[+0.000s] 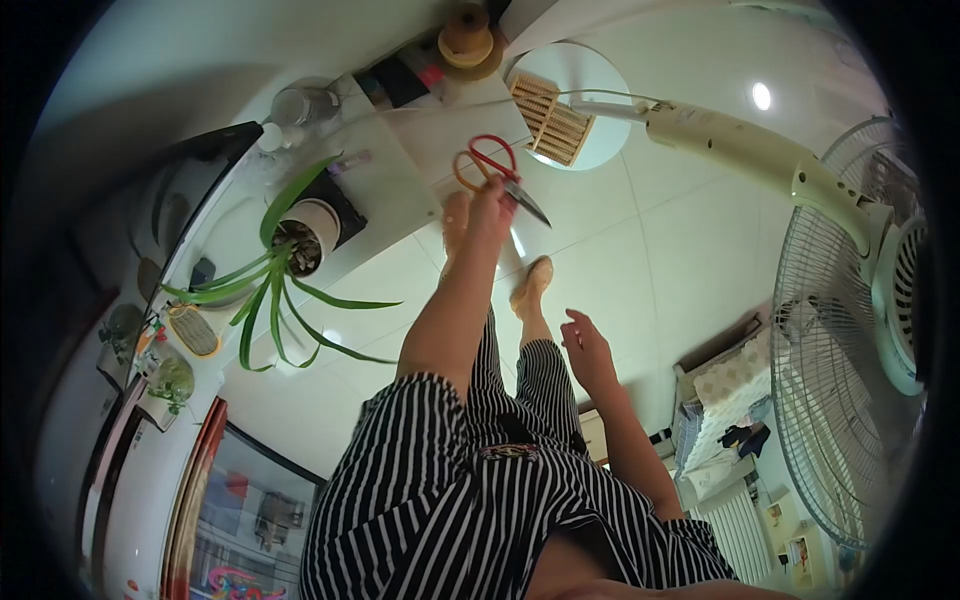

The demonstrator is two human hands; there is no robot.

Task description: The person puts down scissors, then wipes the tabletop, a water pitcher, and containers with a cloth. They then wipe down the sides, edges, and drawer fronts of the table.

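My left hand [489, 207] reaches forward, closed on a pair of scissors [529, 206] with red loop handles. The handles point away from me, and the metal blades slant out to the right of my fingers. My right hand [588, 348] hangs lower, over the floor, with its fingers loosely bent and apart and nothing in them. To the left of my left arm, a plant with long green leaves [273, 300] grows in a white pot [319, 235] on a pale cabinet top [385, 190]. Some leaves arch past the cabinet's edge.
A standing fan [830, 370] fills the right side, its pole [730, 150] running to a round base [600, 95]. A wooden foot roller [553, 120] lies on that base. Spools [467, 45] and a clear jar [303, 104] stand at the back. A bed [725, 400] is beyond.
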